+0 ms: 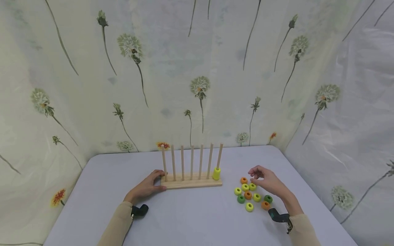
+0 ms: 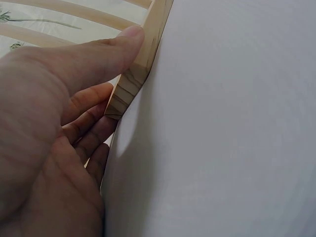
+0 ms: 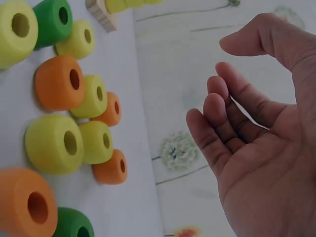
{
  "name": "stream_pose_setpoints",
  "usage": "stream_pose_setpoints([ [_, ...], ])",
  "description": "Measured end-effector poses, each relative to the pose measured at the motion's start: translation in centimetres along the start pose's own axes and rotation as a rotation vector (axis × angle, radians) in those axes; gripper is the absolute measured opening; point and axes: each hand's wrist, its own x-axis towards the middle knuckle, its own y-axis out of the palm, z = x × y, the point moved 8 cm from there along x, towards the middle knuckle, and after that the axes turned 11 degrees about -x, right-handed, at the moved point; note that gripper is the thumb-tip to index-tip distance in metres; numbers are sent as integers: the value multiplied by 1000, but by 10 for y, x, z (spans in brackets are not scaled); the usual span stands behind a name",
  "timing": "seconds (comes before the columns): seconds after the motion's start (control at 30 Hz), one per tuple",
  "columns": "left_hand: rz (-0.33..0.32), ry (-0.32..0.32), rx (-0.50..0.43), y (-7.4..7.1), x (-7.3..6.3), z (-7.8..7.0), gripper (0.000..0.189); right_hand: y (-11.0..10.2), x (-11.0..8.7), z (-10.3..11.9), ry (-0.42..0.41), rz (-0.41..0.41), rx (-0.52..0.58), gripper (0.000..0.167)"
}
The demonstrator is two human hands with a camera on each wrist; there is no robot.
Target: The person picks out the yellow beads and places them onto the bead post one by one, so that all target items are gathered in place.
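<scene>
A wooden peg rack (image 1: 194, 184) with several upright pegs stands on the table, yellow beads (image 1: 217, 173) stacked low on its rightmost peg. My left hand (image 1: 149, 186) grips the rack's left end; in the left wrist view, the thumb (image 2: 131, 39) lies on the front side and the fingers bend behind the end of the base. Over the far right edge of a group of loose beads, my right hand (image 1: 267, 179) hovers with loosely bent fingers and nothing between them. The right wrist view shows yellow beads (image 3: 54, 144), orange beads (image 3: 59, 83) and green beads (image 3: 53, 19), each with a hole.
A white-covered table (image 1: 197, 218) carries everything. Behind it and at both sides hangs a flower-printed curtain (image 1: 169, 85). The loose beads lie to the right of the rack, between it and my right forearm. A dark wrist camera (image 1: 278, 216) sits at each wrist.
</scene>
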Motion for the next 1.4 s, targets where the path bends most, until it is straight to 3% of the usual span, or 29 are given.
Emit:
stream_pose_setpoints([
  [0.43,-13,-21,7,-3,2,5,71,13,-23,-35,73,40,-46,29],
  [0.73,-4,-21,14,-4,0,2,70,27,-26,-56,128,118,19,35],
  [1.4,-2,-26,-3,-1,0,0,69,49,-31,-64,149,176,38,40],
])
